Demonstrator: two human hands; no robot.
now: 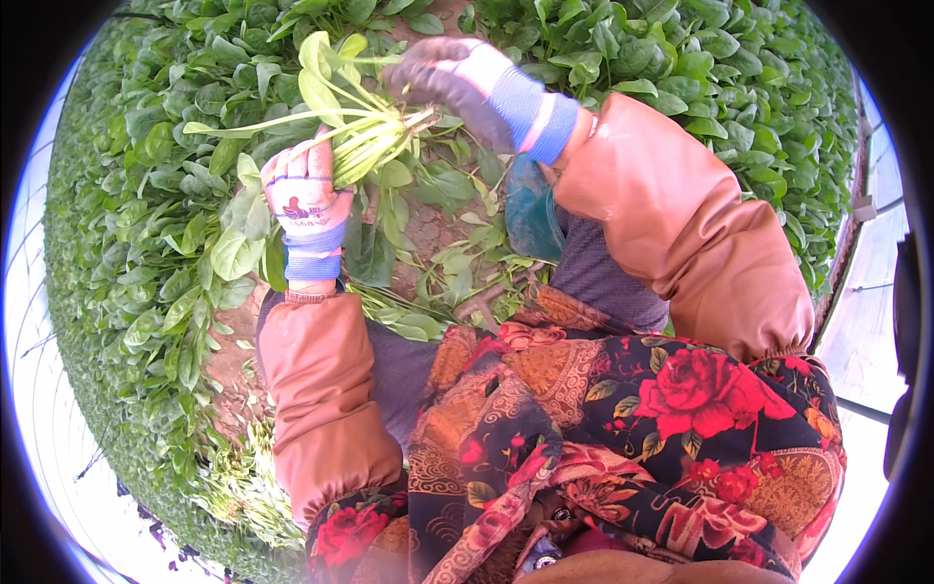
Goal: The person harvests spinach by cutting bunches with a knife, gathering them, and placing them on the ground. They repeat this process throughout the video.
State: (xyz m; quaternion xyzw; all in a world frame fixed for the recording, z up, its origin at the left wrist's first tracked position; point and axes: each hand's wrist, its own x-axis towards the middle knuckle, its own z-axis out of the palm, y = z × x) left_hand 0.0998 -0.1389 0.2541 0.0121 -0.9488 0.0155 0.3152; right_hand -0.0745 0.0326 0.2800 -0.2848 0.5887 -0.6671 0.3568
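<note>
My left hand (310, 182), in a white and blue knit work glove, grips a bunch of spinach (372, 146) from below. The roots (421, 119) of the bunch point right, and its leaves spread left and down around the wrist. At the upper right of the bunch is my right hand (456, 87), in a like glove with a dark coated palm, slightly blurred. Its curled fingers meet a thin, pale spinach leaf stem (376, 60) above the roots; the fingertips are partly hidden.
Dense spinach plants (168, 139) surround the soil (430, 226) before me. Cut leaves (460, 266) lie there beside a brown T-shaped object (478, 301). A teal boot (531, 208) stands under my right arm. Spinach bunches (244, 489) are heaped at lower left. Pale sheeting (868, 285) borders the right.
</note>
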